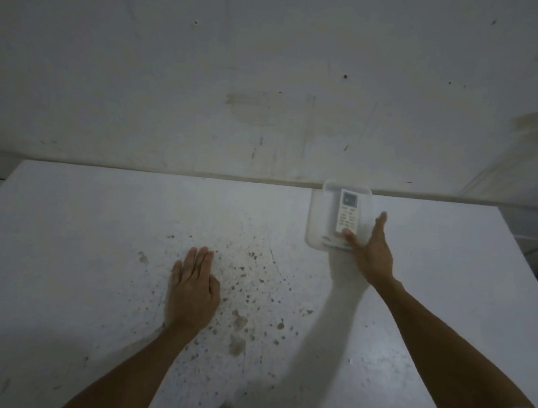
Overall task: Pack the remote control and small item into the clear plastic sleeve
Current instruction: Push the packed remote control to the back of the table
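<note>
The right hand (pixel 373 252), thumb on the light, stiff remote (pixel 348 213), steadies the slippery sleeve (pixel 319 221); the left hand (pixel 192 289) lies flat, empty.

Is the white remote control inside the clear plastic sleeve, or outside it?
Cannot tell: the white remote control overlaps the clear plastic sleeve, within its outline; blur hides which.

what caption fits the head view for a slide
Right hand touches remote in clear container; left hand flat on stained table.
</note>
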